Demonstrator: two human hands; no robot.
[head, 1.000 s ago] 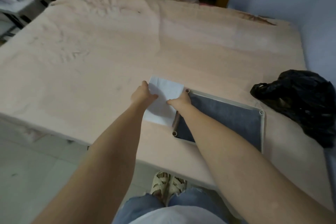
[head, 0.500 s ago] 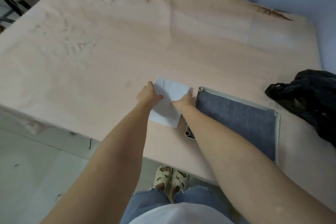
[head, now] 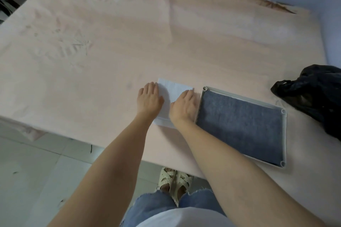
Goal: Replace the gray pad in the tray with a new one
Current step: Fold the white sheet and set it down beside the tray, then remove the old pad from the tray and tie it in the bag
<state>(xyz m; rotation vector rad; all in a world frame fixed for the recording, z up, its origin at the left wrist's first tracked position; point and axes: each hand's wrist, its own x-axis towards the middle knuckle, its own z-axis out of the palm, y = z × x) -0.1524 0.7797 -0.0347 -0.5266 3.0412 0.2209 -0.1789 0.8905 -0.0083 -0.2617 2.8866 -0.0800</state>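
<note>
White and folded, the new pad (head: 172, 96) is lying near the bed's front edge, just beside the tray (head: 285, 134) holding the gray pad (head: 239, 125). Left hand (head: 149, 98) and right hand (head: 183, 106) are pressing it flat-fingered. Probably light and limp; pinching a corner suits.

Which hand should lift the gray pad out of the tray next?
Right, probably. The right hand rests on the white sheet right beside the tray holding the gray pad; the left hand lies farther away.
</note>
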